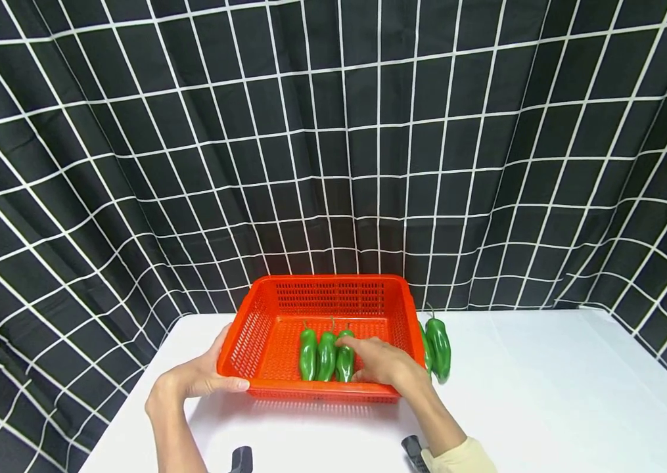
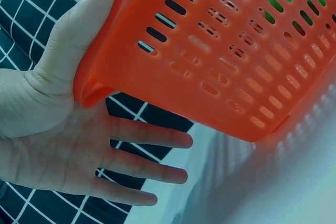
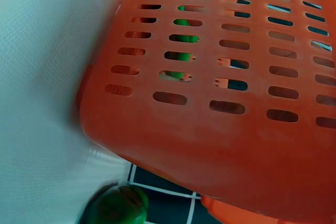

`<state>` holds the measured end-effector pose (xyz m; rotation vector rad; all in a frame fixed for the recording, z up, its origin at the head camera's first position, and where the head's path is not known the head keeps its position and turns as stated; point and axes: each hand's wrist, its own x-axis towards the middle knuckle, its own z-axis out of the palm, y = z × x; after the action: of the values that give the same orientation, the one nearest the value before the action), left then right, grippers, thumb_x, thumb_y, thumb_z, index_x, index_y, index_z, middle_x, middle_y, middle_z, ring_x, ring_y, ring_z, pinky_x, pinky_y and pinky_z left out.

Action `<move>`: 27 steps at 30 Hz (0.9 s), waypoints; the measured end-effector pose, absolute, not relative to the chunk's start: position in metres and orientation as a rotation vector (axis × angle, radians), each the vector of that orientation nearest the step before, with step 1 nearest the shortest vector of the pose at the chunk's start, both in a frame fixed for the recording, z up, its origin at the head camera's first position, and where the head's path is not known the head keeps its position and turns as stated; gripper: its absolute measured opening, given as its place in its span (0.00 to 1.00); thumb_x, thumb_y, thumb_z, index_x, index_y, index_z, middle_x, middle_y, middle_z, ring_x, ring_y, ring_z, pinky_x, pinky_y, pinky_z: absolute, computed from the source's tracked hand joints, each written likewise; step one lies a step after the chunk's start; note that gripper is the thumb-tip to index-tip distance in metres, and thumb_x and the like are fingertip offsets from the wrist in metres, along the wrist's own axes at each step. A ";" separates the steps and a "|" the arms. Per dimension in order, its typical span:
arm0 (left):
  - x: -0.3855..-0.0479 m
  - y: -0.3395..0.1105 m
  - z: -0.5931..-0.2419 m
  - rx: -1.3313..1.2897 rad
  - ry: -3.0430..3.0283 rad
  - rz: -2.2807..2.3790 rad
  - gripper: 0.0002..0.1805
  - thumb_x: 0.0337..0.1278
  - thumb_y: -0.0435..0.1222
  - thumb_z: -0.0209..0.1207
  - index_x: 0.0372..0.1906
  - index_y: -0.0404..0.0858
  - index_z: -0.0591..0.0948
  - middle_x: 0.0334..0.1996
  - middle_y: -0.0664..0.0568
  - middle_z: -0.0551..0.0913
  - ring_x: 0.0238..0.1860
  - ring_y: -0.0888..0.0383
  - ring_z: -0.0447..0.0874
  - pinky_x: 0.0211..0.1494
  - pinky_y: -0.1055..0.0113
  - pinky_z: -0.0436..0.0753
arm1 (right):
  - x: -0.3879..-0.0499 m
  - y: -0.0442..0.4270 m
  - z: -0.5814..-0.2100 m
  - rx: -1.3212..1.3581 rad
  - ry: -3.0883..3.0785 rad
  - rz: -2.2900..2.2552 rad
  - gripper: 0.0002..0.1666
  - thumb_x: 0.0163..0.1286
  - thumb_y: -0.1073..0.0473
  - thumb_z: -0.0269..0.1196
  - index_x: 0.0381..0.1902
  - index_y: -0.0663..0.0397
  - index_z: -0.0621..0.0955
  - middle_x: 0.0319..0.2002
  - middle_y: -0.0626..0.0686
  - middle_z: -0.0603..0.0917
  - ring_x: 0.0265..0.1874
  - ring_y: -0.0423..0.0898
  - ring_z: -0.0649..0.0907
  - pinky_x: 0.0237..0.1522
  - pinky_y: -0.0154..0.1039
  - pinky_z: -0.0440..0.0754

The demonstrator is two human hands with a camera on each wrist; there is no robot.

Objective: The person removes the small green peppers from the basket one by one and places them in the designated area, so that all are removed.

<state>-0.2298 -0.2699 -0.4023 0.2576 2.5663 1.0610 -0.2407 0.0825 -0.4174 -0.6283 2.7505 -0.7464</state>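
A red-orange plastic basket (image 1: 321, 389) with slotted walls stands on the white table. My left hand (image 1: 206, 374) grips its near left corner, thumb over the front rim; in the left wrist view the other visible fingers (image 2: 152, 163) extend straight outside the wall. Inside lie a green pepper (image 1: 307, 355), a second green pepper (image 1: 326, 358) and a third green pepper (image 1: 345, 360), side by side, stems away from me. My right hand (image 1: 383, 361) reaches over the front rim and holds the third one between thumb and fingers. Basket wall (image 3: 199, 140) mostly hides this hand in the right wrist view.
Just outside the basket's right wall lies a green pepper (image 1: 439, 345), with another green pepper (image 1: 426, 345) partly hidden by the wall. White table (image 1: 546, 387) extends to the right. A black curtain (image 1: 368, 151) with white grid lines hangs behind and at the sides.
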 end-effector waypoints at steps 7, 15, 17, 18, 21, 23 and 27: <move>-0.230 -0.270 -0.403 0.242 2.563 1.068 0.73 0.42 0.56 0.78 0.85 0.52 0.40 0.77 0.42 0.65 0.74 0.40 0.66 0.71 0.32 0.74 | -0.246 0.081 -0.419 -0.651 2.678 -0.655 0.40 0.61 0.67 0.75 0.69 0.37 0.79 0.50 0.55 0.89 0.43 0.48 0.83 0.53 0.53 0.87; -0.230 -0.270 -0.403 0.262 2.561 1.082 0.73 0.42 0.56 0.78 0.85 0.50 0.40 0.78 0.42 0.64 0.75 0.40 0.66 0.72 0.32 0.74 | -0.244 0.082 -0.418 -0.630 2.682 -0.662 0.37 0.62 0.68 0.74 0.68 0.42 0.80 0.62 0.59 0.85 0.62 0.57 0.82 0.65 0.59 0.82; -0.230 -0.270 -0.403 0.256 2.563 1.078 0.73 0.42 0.56 0.78 0.85 0.51 0.40 0.78 0.42 0.64 0.74 0.40 0.66 0.72 0.32 0.74 | -0.243 0.083 -0.418 -0.629 2.688 -0.664 0.35 0.62 0.68 0.73 0.67 0.43 0.80 0.63 0.59 0.84 0.65 0.58 0.81 0.67 0.60 0.81; -0.230 -0.270 -0.403 0.251 2.563 1.075 0.73 0.42 0.56 0.78 0.85 0.51 0.40 0.78 0.42 0.64 0.74 0.40 0.66 0.71 0.32 0.74 | -0.243 0.083 -0.418 -0.629 2.690 -0.668 0.35 0.62 0.68 0.73 0.66 0.44 0.81 0.61 0.58 0.85 0.64 0.58 0.81 0.66 0.60 0.81; -0.230 -0.270 -0.403 0.243 2.567 1.065 0.73 0.42 0.57 0.78 0.85 0.52 0.39 0.78 0.42 0.64 0.74 0.40 0.66 0.71 0.32 0.74 | -0.243 0.083 -0.418 -0.652 2.705 -0.667 0.31 0.62 0.67 0.74 0.62 0.45 0.82 0.54 0.55 0.86 0.58 0.55 0.83 0.62 0.58 0.83; -0.230 -0.270 -0.403 0.239 2.565 1.067 0.73 0.42 0.56 0.78 0.85 0.52 0.39 0.78 0.42 0.64 0.75 0.40 0.65 0.72 0.31 0.73 | -0.244 0.083 -0.418 -0.668 2.715 -0.664 0.28 0.62 0.67 0.74 0.59 0.47 0.82 0.49 0.53 0.87 0.54 0.53 0.83 0.60 0.57 0.84; -0.230 -0.270 -0.402 0.241 2.562 1.074 0.73 0.42 0.56 0.78 0.85 0.51 0.39 0.78 0.42 0.64 0.75 0.40 0.65 0.72 0.31 0.73 | -0.245 0.082 -0.418 -0.679 2.734 -0.651 0.24 0.63 0.65 0.74 0.55 0.50 0.81 0.43 0.50 0.85 0.51 0.51 0.83 0.57 0.57 0.85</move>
<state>-0.2300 -0.2701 -0.4022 0.2411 2.5620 1.0736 -0.2451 0.0822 -0.4179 -0.6786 2.7336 -0.6507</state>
